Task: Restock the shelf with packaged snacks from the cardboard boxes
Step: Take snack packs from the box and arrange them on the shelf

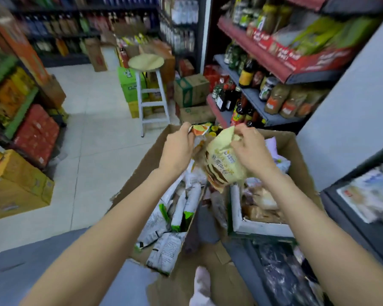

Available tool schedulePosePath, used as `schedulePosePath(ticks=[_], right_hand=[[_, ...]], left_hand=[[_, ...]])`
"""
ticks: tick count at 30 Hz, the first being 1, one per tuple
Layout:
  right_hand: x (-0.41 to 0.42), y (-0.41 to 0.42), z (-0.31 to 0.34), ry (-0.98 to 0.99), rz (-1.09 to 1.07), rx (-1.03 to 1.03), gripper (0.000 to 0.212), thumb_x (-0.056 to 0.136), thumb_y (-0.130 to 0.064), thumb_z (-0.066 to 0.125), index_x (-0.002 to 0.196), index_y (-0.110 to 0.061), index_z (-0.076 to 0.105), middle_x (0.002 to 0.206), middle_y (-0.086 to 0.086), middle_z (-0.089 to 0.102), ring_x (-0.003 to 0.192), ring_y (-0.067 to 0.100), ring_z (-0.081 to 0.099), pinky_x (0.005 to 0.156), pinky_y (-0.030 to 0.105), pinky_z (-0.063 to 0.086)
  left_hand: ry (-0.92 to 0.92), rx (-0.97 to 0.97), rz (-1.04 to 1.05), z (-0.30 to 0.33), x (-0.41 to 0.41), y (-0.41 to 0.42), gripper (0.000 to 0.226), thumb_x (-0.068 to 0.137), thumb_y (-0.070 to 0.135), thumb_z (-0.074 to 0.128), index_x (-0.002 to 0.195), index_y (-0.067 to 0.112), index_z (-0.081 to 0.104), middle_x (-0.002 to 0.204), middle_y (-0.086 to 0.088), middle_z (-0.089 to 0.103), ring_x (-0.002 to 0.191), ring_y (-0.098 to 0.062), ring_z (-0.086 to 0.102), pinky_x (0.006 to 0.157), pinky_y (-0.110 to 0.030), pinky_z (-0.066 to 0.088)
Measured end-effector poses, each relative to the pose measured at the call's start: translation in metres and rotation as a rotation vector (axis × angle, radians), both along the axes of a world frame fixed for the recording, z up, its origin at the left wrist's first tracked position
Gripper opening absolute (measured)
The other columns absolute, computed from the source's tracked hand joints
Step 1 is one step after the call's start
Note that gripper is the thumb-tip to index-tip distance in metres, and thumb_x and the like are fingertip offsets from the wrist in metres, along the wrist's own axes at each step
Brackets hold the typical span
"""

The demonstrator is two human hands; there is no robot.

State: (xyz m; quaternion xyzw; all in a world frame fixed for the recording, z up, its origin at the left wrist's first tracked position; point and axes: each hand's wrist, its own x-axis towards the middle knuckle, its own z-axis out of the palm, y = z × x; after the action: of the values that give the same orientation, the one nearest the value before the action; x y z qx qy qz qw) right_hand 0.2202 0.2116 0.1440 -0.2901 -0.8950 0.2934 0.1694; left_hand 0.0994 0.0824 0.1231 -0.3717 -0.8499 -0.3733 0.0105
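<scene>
We're early in the restock, by our read: the big cardboard box [292,151] on the floor is loaded with packets, so most of the work is left. The shelf [259,102] at right, grey and red tiers, already carries bottles, jars and pouches; which gap we're filling we can't tell. The lower shelf [363,235] close at right holds blurred packets.

Inside the box, a smaller white tray box [237,208] with wrapped goods sits right, and white-and-green packets [177,215] lie heaped left. A white stool [150,89] stands beyond the box, with stacked cartons [191,90] behind it. The orange cartons [20,182] at left sit well apart, not in our way. The box itself sits between us and the shelf, so reaching over it looks awkward.

Both hands are up over the box, near each other but apart. The right hand [250,149] pinches the top of a cream bread packet [224,164], lifted clear of the heap. The left hand [178,143] pinches the corner of an orange-and-green packet [200,129].
</scene>
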Motion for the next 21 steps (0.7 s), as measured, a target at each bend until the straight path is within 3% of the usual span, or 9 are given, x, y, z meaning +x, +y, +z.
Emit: schedulePosePath(ticks=[3,6,11,14,17,21], right_hand=[[0.046,0.000,0.041,-0.049,-0.043,0.200,0.028,0.095,-0.012,0.042,0.120,-0.008,0.052,0.112,0.017,0.053,0.103,0.034,0.051,0.081,0.035,0.036],[0.103,0.005,0.084,-0.102,-0.165,0.447,0.029,0.095,-0.010,0.040,0.120,-0.009,0.053,0.114,0.014,0.056,0.104,0.036,0.055,0.083,0.043,0.046],[0.205,0.016,0.150,-0.242,-0.365,0.679,0.045,0.087,0.007,0.043,0.126,-0.013,0.053,0.121,0.012,0.057,0.110,0.035,0.057,0.084,0.045,0.049],[0.270,0.019,0.178,-0.127,-0.509,0.869,0.053,0.081,0.012,0.047,0.128,-0.012,0.057,0.119,0.012,0.065,0.107,0.033,0.061,0.080,0.041,0.047],[0.334,0.032,0.196,-0.031,-0.659,0.968,0.044,0.081,0.007,0.052,0.121,-0.010,0.062,0.105,0.013,0.071,0.096,0.033,0.064,0.081,0.040,0.044],[0.415,0.059,0.211,-0.005,-0.774,0.938,0.038,0.089,-0.001,0.044,0.121,-0.013,0.059,0.114,0.011,0.066,0.105,0.031,0.059,0.080,0.039,0.044]], left_hand=[[0.069,0.070,-0.152,0.047,0.045,0.015,0.019,0.101,0.016,0.036,0.095,0.002,0.049,0.070,-0.016,0.054,0.070,-0.039,0.054,0.055,-0.034,0.021],[0.084,0.142,-0.268,0.084,0.092,0.038,0.019,0.102,0.019,0.035,0.088,0.008,0.042,0.062,-0.010,0.048,0.063,-0.038,0.053,0.054,-0.034,0.029],[0.056,0.286,-0.414,0.138,0.173,0.083,0.027,0.101,0.020,0.035,0.099,0.000,0.053,0.085,-0.019,0.063,0.080,-0.037,0.059,0.065,-0.041,0.045],[0.056,0.366,-0.464,0.172,0.225,0.109,0.024,0.101,0.020,0.034,0.085,0.006,0.045,0.076,-0.014,0.055,0.083,-0.042,0.056,0.061,-0.039,0.033],[0.111,0.386,-0.500,0.199,0.281,0.138,0.027,0.101,0.023,0.032,0.101,0.003,0.050,0.095,-0.024,0.062,0.095,-0.043,0.055,0.068,-0.041,0.036],[0.164,0.326,-0.567,0.221,0.356,0.181,0.035,0.103,0.030,0.029,0.107,0.003,0.051,0.105,-0.024,0.062,0.099,-0.040,0.055,0.068,-0.036,0.031]])
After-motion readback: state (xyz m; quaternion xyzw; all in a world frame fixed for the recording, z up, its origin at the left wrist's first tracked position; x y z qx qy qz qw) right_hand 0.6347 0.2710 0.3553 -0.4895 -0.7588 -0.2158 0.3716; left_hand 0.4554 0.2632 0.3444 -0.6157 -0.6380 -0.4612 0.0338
